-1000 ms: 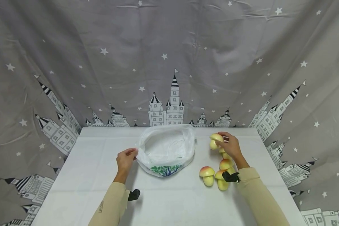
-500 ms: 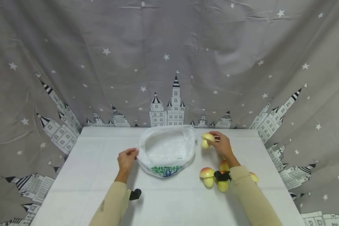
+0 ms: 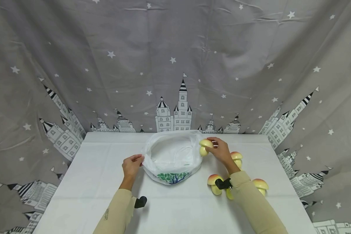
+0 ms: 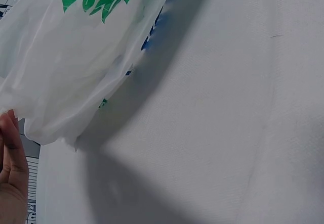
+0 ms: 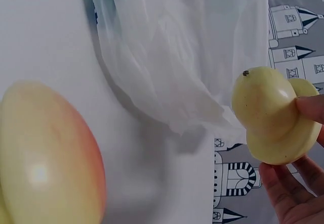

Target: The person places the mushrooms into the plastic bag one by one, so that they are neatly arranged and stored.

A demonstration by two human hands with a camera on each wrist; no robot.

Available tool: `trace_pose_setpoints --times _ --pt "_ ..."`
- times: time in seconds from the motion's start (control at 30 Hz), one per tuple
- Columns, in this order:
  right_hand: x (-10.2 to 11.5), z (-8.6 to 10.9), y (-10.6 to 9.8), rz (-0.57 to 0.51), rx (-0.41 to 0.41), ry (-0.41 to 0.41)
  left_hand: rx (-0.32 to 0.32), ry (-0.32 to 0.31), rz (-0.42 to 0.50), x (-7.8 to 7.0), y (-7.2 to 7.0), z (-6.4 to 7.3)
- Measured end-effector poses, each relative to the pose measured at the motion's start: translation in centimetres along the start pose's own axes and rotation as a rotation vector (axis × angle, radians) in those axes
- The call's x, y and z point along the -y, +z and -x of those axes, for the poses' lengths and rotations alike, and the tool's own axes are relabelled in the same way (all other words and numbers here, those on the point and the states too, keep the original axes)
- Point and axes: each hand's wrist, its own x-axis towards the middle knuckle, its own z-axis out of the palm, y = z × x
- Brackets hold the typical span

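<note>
A white plastic bag with a green and blue tree print stands with its mouth spread wide at the middle of the table. My left hand pinches the bag's left rim; in the left wrist view, the fingertips are at the bag's edge. In my right hand is a yellow toy mushroom, held by its cap right at the bag's right rim. Seen from the right wrist, that mushroom has its stem end toward the camera, thumb on one side and fingers on the other.
Several more yellow mushrooms with reddish caps lie right of the bag, among them one mushroom at the front, one behind the right wrist and one beyond the sleeve. A grey curtain with castles hangs behind the white table.
My right hand has carried the mushroom leftward from above the other mushrooms to the bag's right rim. My left hand keeps its pinch on the bag.
</note>
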Motion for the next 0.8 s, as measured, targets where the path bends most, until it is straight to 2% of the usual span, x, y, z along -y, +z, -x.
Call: trace_pose_setpoints --times 0.33,0.7,0.8 --pt "0.9 0.0 1.9 0.005 0.024 -0.004 0.024 -0.042 0.022 -0.3 0.0 0.1" --pt "1.5 0.0 4.7 0.010 0.063 -0.006 0.023 -0.050 0.023 -0.1 -0.1 -0.2" --pt "2.0 0.0 5.6 -0.007 0.069 -0.013 0.027 -0.051 0.034 -0.1 -0.5 -0.2"
